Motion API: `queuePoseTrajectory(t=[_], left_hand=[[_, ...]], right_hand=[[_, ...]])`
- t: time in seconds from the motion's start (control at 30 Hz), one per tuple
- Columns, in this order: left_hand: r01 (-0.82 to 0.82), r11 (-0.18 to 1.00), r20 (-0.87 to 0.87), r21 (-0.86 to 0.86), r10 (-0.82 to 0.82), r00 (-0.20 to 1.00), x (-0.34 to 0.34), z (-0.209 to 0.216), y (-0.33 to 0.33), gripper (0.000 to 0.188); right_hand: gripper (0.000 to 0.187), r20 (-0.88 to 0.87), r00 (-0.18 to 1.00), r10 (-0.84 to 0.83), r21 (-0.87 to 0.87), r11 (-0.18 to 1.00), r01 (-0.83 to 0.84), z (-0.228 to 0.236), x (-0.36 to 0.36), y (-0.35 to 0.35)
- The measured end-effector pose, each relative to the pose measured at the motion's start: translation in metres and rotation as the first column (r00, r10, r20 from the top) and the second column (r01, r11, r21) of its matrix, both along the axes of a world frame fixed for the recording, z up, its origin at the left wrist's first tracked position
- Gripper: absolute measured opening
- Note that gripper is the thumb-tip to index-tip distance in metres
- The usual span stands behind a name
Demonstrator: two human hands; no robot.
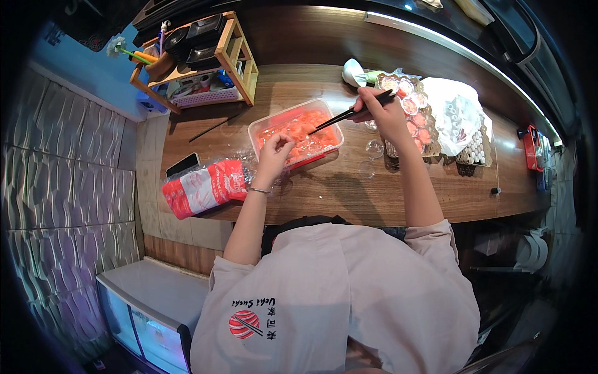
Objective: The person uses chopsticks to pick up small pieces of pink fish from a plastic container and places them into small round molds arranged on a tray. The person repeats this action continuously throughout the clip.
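A rectangular plastic tub (283, 113) with a pale rim and red lower side sits on the wooden counter. Thin orange-pink food slices (299, 128) fill it. My right hand (381, 113) grips black chopsticks (339, 118), whose tips reach down into the slices. Over the tub's near left part, my left hand (275, 156) has its fingers pinched together; whatever is between them is too small to make out. Right of the tub stand small clear cups (374, 148). Beyond them, a textured tray (430, 124) carries several round cups with pink-orange contents (409, 106).
A red-and-white plastic package (205, 188) and a phone (182, 163) lie at the left. One thin black stick (213, 128) rests behind them, near a wooden shelf (240, 65). White plastic bag (458, 115) and white scoop-shaped utensil (353, 73) stand at back right.
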State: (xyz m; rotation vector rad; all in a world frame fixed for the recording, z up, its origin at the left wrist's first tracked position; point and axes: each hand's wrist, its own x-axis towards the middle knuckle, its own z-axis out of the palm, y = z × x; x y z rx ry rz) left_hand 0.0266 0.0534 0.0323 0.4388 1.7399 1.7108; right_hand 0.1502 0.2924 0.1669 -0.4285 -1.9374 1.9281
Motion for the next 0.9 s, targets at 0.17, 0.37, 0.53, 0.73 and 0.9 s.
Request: queuePoseTrajectory(t=[0.17, 0.37, 0.53, 0.73, 0.9], left_hand=[[0.032, 0.985, 0.163, 0.167, -0.059, 0.985, 0.010, 0.003, 0.009, 0.008], [-0.085, 0.947, 0.396, 0.310, -0.047, 0.917, 0.017, 0.000, 0.006, 0.007], [-0.093, 0.945, 0.414, 0.315, -0.049, 0.909, 0.019, 0.002, 0.003, 0.006], [-0.065, 0.953, 0.374, 0.296, -0.053, 0.926, 0.020, 0.008, 0.004, 0.005], [-0.092, 0.950, 0.315, 0.299, -0.007, 0.949, 0.022, 0.009, 0.001, 0.005]], right_hand=[[0.036, -0.002, 1.000, 0.002, -0.046, 0.999, -0.002, -0.014, -0.008, -0.001], [0.035, 0.017, 1.000, 0.017, -0.213, 0.977, -0.013, -0.052, 0.005, -0.001], [0.036, 0.014, 0.999, -0.049, -0.210, 0.976, 0.051, -0.042, 0.021, 0.000], [0.035, -0.061, 0.994, -0.090, -0.268, 0.961, 0.070, -0.046, 0.027, 0.004], [0.035, 0.017, 0.999, -0.049, -0.328, 0.943, 0.052, -0.068, 0.021, -0.003]])
